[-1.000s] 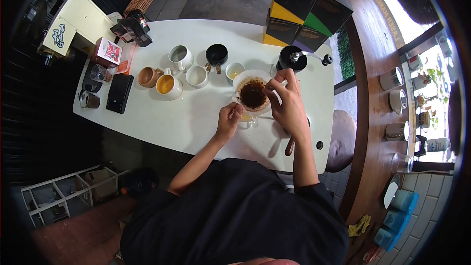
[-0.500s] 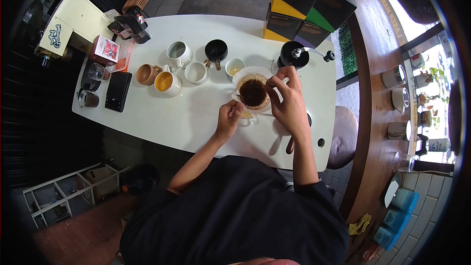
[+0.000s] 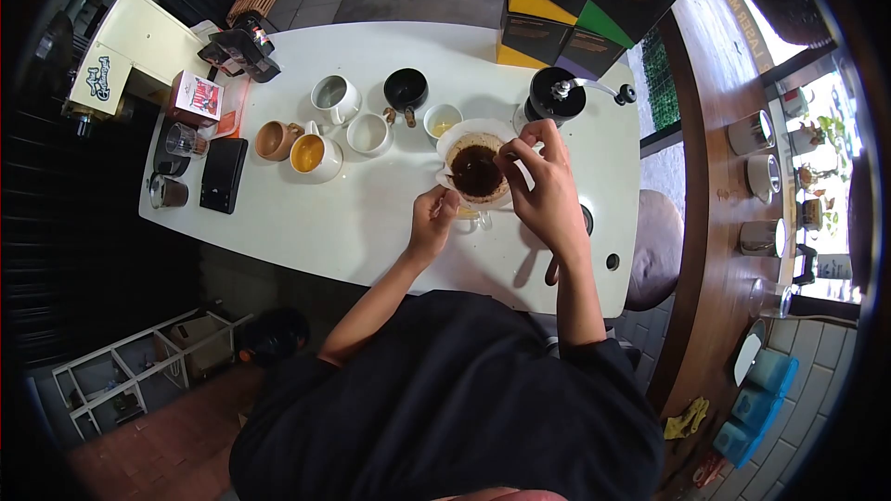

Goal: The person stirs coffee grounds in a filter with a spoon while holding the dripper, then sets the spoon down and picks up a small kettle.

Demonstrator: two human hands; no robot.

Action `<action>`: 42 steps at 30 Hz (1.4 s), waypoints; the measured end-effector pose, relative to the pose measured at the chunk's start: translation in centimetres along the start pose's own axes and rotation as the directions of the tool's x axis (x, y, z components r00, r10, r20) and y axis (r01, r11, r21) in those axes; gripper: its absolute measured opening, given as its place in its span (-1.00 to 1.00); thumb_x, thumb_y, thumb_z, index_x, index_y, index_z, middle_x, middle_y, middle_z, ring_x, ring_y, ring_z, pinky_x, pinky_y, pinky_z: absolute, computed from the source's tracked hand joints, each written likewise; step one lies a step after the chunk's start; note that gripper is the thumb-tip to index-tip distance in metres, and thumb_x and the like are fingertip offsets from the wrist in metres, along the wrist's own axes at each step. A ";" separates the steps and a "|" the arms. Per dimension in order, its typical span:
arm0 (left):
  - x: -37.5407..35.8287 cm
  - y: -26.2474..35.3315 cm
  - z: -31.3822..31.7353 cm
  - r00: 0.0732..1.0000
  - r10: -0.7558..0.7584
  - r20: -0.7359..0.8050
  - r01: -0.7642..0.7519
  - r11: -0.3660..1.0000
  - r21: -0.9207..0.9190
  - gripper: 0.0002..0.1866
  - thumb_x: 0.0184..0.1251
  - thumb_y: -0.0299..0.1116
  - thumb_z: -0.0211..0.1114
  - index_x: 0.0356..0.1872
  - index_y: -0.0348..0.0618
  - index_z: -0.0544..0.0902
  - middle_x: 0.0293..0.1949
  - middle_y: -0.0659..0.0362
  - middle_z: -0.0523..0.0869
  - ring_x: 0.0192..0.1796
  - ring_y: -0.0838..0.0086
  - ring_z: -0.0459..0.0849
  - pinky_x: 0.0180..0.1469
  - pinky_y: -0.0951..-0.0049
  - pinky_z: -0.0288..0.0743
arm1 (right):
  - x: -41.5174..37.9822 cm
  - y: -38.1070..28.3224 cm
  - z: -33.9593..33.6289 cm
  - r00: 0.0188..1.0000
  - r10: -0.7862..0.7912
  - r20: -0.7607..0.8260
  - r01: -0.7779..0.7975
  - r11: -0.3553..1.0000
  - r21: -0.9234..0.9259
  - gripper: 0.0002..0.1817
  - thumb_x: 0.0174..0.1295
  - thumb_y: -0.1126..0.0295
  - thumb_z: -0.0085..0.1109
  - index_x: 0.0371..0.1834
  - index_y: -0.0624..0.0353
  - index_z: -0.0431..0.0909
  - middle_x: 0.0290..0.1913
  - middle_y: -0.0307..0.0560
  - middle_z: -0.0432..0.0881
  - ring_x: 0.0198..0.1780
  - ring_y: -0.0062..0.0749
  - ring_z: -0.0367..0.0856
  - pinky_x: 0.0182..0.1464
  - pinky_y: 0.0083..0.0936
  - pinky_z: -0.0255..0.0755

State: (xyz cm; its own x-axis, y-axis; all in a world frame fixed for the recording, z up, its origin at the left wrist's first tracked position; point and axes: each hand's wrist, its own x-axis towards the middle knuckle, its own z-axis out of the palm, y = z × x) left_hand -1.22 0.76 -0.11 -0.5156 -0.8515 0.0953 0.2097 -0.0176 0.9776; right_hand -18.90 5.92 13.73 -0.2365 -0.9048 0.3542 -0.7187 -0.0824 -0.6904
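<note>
A white coffee dripper (image 3: 452, 141) lined with a paper filter sits on a clear glass server (image 3: 478, 220), mostly hidden below it. Dark wet coffee (image 3: 476, 173) fills the middle of the filter, with brown grounds around it. My left hand (image 3: 432, 220) is closed at the dripper's near left side, where its handle seems to be. Above the right rim, my right hand (image 3: 541, 176) makes a pinch with thumb and forefinger. A small dark spot shows between those fingertips, too small to name. Just beyond the dripper stands a small white cup (image 3: 444, 119) with pale liquid.
A hand grinder (image 3: 555, 97) stands behind my right hand, near stacked black boxes (image 3: 548, 32). Several cups, including a white mug (image 3: 316, 157) with orange-brown contents, stand left of the dripper. Farther left lie a black scale (image 3: 224, 174) and a cream machine (image 3: 130, 51).
The view has shifted slightly. Both hands stay nearly in place at the dripper; the coffee surface looks a little darker and less foamy at its edges.
</note>
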 end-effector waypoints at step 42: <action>0.1 -0.4 -0.2 1.000 0.001 0.021 -0.001 1.000 0.012 -0.55 0.61 -0.05 0.09 -0.42 -0.21 0.46 -0.49 0.31 0.46 -0.38 0.65 0.36 -0.28 0.54 0.28 | -0.3 -0.5 -0.8 1.000 -0.027 -0.008 0.027 0.999 -0.045 -0.91 0.21 0.47 0.28 -0.26 0.22 0.63 -0.12 -0.01 0.41 0.01 -0.13 0.47 0.11 -0.23 0.35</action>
State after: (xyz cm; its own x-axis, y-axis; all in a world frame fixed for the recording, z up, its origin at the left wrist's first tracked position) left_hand -1.19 0.56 -0.58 -0.5327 -0.8404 0.0997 0.2001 -0.0105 0.9797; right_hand -18.98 6.60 14.44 -0.2224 -0.8987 0.3780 -0.7534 -0.0877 -0.6517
